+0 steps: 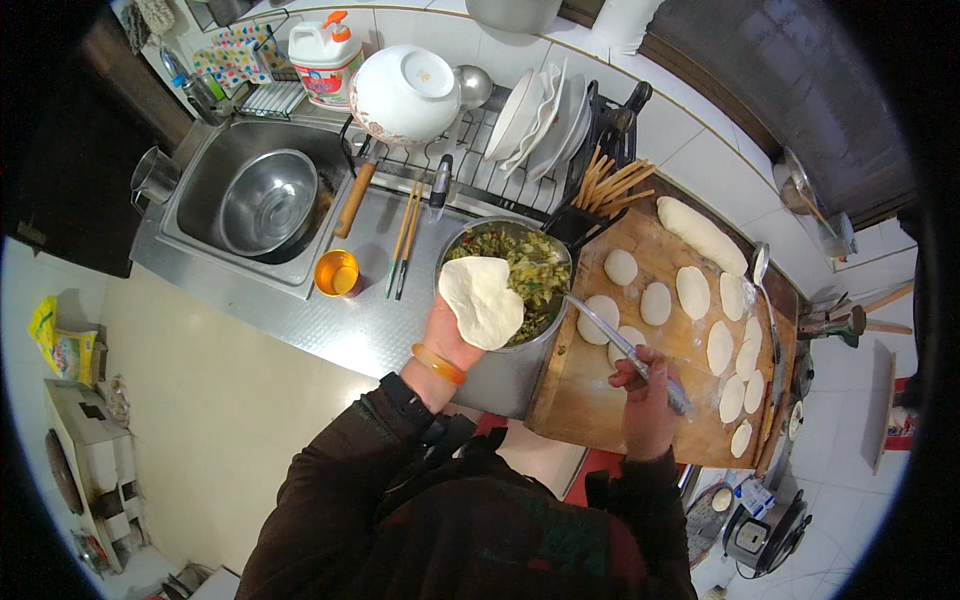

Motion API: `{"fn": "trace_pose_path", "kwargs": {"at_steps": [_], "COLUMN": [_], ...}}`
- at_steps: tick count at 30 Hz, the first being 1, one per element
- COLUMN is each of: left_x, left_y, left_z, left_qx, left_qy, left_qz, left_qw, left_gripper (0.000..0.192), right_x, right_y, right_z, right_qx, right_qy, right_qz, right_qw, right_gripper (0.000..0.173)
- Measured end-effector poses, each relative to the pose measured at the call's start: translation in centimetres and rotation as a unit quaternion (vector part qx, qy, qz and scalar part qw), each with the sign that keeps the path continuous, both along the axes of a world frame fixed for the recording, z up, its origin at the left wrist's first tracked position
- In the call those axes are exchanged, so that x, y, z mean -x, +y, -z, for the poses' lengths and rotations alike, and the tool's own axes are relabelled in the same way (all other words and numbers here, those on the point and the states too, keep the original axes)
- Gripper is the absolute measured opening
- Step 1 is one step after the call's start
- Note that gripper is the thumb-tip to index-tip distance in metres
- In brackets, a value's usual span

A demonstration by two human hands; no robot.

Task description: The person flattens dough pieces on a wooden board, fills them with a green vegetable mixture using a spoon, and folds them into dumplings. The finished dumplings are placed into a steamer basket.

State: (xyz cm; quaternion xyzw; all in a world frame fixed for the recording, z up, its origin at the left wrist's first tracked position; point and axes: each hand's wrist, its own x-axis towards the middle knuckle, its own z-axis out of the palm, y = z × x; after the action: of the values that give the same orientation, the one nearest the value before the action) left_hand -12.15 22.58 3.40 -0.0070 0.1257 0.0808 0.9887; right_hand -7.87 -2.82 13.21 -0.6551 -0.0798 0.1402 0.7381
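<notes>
On my left hand (448, 330), which wears an amber-coloured bangle, lies a flat round dough wrapper (481, 301). It overlaps the near left side of a metal bowl (562, 324) of chopped vegetable filling (517, 262). My right hand (649, 397) grips the handle of a metal spoon (607, 330), whose tip dips into the filling at the bowl's right side. Below that hand a wooden board (577, 405) carries several dough rounds (694, 292) and a thick dough log (701, 235) along its far edge.
Left of the bowl lie chopsticks (406, 240) and an orange metallic cup (337, 274). A steel sink (196, 172) holds a metal basin (270, 202). Behind stand a dish rack (480, 180) with plates (544, 120), an upturned white bowl (405, 94) and a chopstick holder (581, 217).
</notes>
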Motion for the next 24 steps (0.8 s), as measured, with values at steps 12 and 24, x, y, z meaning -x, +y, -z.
{"fn": "trace_pose_path", "kwargs": {"at_steps": [12,24], "left_x": [-4.1,-2.5], "left_y": [-0.4,1.7], "left_z": [-0.6,-0.1], "left_qx": [0.018,0.034], "left_qy": [0.003,-0.047], "left_qz": [-0.050,-0.049], "left_qw": [0.999,0.997], "left_gripper": [0.052,0.047], "right_x": [1.6,2.9], "right_y": [4.3,4.1], "right_z": [-1.1,-1.0], "right_qx": [0.343,0.195], "right_qy": [-0.562,-0.392], "right_qz": [-0.344,-0.171], "right_qw": [0.670,0.883], "right_gripper": [0.037,0.022]}}
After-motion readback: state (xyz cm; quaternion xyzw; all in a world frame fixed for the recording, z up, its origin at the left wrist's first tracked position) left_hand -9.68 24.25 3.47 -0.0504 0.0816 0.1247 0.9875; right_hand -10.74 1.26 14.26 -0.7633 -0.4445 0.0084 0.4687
